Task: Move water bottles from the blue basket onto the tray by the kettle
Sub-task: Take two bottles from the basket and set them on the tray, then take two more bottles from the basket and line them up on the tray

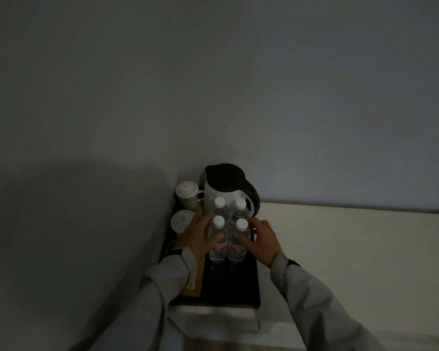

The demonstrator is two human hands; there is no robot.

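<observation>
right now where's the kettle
In the head view the kettle stands at the far end of the black tray, against the wall, right behind the four water bottles and to the right of a lidded cup.

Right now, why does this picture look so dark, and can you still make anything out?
Head view: the room is dim, so the wall is grey and grainy, with a broad soft shadow at left. The white bottle caps and the kettle still stand out; bottle labels are too blurred to read. The black tray loses detail. Left hand and right hand are visible, slightly soft.
</observation>
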